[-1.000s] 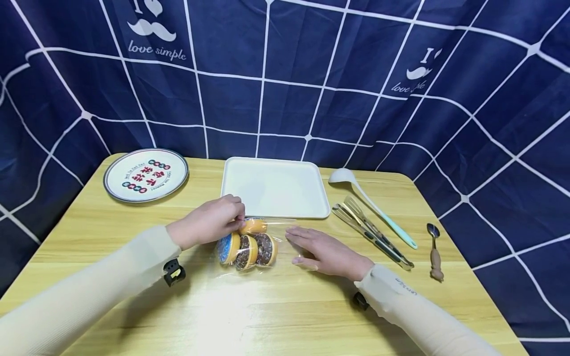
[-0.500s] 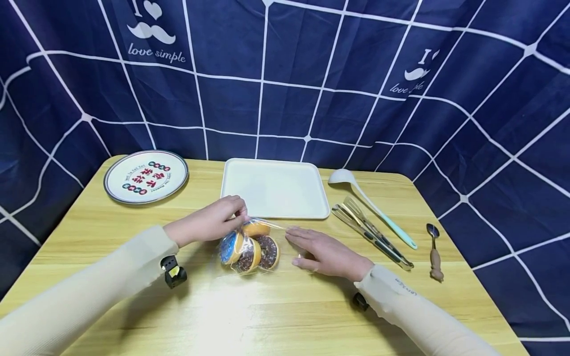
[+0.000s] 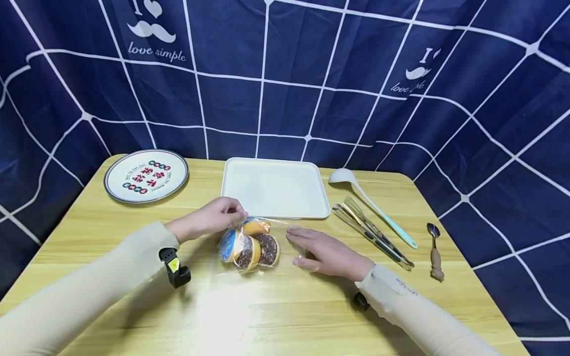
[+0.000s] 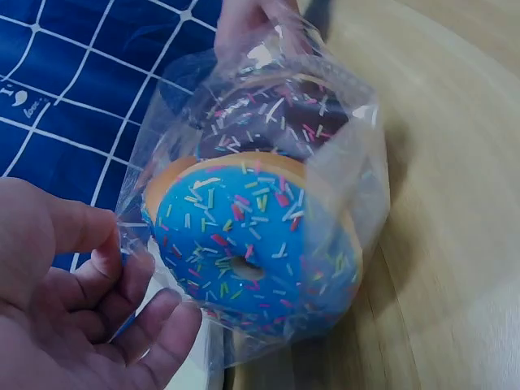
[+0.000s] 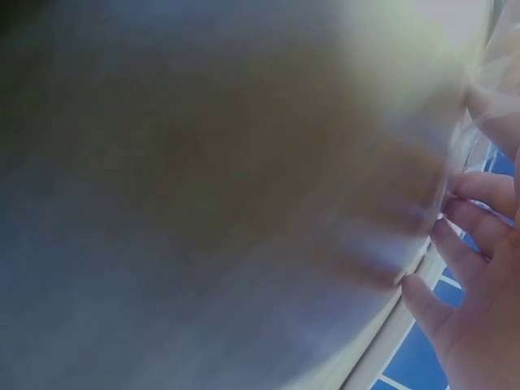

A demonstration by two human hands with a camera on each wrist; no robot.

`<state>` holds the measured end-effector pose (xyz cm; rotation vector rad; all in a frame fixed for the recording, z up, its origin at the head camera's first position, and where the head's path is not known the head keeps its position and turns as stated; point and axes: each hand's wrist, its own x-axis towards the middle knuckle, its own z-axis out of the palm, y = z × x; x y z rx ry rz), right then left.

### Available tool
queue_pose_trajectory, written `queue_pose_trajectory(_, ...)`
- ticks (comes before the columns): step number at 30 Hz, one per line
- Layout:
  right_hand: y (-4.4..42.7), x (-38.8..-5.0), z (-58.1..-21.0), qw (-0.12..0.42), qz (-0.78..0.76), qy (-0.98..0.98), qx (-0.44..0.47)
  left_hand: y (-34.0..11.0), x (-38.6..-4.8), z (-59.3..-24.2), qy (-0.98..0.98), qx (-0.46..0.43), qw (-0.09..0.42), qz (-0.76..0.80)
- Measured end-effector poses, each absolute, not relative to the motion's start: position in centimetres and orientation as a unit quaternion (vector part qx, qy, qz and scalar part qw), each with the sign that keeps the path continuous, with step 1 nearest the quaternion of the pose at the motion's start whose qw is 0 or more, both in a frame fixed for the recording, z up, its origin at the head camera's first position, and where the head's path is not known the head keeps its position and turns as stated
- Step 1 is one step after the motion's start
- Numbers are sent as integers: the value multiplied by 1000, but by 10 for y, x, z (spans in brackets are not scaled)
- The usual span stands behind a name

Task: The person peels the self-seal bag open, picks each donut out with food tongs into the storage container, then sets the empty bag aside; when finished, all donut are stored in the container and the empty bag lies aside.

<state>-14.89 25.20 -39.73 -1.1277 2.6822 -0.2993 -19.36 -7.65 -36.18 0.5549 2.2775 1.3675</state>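
Observation:
Several doughnuts lie inside a clear plastic bag [image 4: 370, 175] on the wooden table, in front of the white tray. One blue-iced doughnut [image 4: 219, 236] with sprinkles faces the left wrist view; a chocolate-iced doughnut [image 3: 268, 250] sits at the bag's right side in the head view. My left hand [image 3: 211, 216] pinches the bag's upper left edge between thumb and index finger, its other fingers loosely bent. With fingers stretched out, my right hand [image 3: 327, 253] rests low on the table at the bag's right side, fingertips by the plastic. Whether it presses the film is hard to tell.
Behind the bag lies a white tray [image 3: 276, 188]. A round plate [image 3: 120, 175] with red lettering stands at the back left. To the right are a ladle [image 3: 343, 175], metal tongs [image 3: 378, 242] and a wooden-handled spoon [image 3: 435, 262]. A blue checked curtain [image 3: 231, 99] surrounds the table.
My left hand has turned slightly at the wrist, tugging the bag's edge. The doughnuts have shifted a little to the right inside the bag. My right hand has stayed in place.

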Motion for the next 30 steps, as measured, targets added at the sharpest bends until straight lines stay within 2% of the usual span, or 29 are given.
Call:
queue_pose_trajectory(7, 254, -151, -391, 77, -151, 914, -369, -77, -193, -363, 826, 211, 207, 480)
queue_pose_trajectory(12, 252, -154, -386, 67, -268, 905, -323, -78, -193, -364, 828, 220, 197, 477)
queue_pose_trajectory(14, 252, -156, -385, 78, -335, 893, -291, -78, -192, -364, 827, 225, 193, 477)
queue_pose_trajectory(21, 249, -161, -380, 174, -530, 810, -182, -80, -192, -366, 837, 257, 154, 458)
queue_pose_trajectory(30, 244, -160, -376, 181, -588, 775, -144, -80, -190, -369, 849, 328, 93, 403)
